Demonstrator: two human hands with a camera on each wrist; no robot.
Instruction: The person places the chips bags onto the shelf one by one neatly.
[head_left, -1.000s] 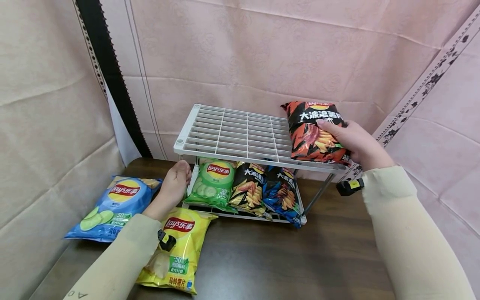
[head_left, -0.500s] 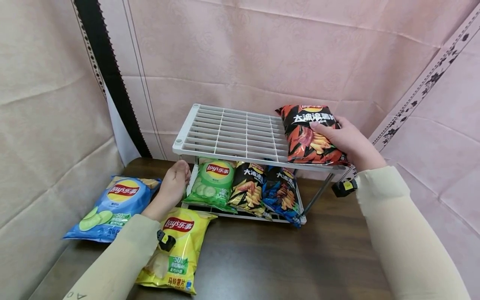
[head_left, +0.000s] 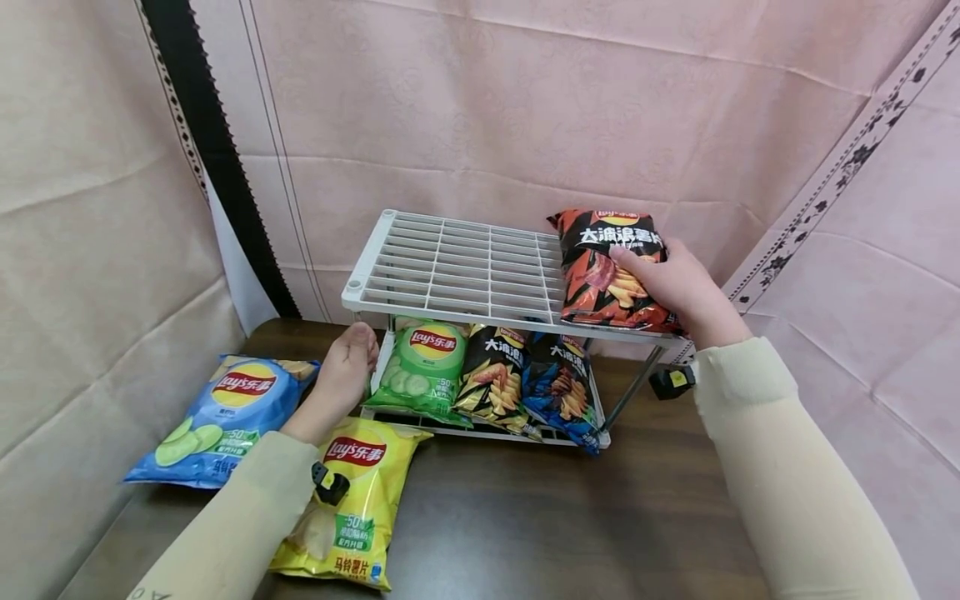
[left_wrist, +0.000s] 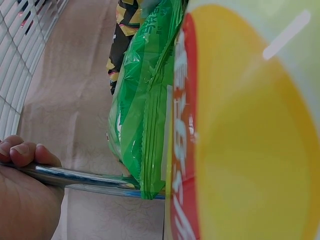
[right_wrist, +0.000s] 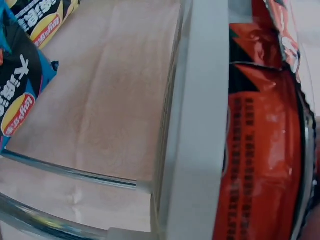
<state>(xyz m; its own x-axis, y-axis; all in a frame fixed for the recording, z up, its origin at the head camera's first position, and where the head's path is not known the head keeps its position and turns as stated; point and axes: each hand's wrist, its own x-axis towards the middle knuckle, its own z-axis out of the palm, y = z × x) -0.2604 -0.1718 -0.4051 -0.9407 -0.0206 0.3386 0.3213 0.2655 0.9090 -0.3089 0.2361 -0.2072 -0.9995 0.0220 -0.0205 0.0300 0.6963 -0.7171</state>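
My right hand [head_left: 686, 287] holds a red and black bag of potato chips [head_left: 611, 271] by its right side, thumb across the front. That bag is at the right end of the white wire rack's top shelf [head_left: 465, 267]; in the right wrist view the red bag [right_wrist: 265, 150] lies right along the shelf edge [right_wrist: 200, 120]. My left hand [head_left: 347, 367] grips the rack's front left metal post, and the left wrist view shows its fingers [left_wrist: 25, 152] curled round the post [left_wrist: 95, 181]. Green [head_left: 423, 367], black-gold [head_left: 497, 375] and blue-black [head_left: 562, 387] chip bags lean on the lower shelf.
A yellow chip bag [head_left: 360, 500] lies on the dark wooden table [head_left: 585, 517] in front of the rack, partly behind my left forearm. Farther left is a blue chip bag [head_left: 225, 417]. Pink cloth [head_left: 525, 108] hangs behind the rack and at both sides.
My right hand and the red bag have moved a little left and slightly down along the top shelf. My left hand keeps its hold on the post.
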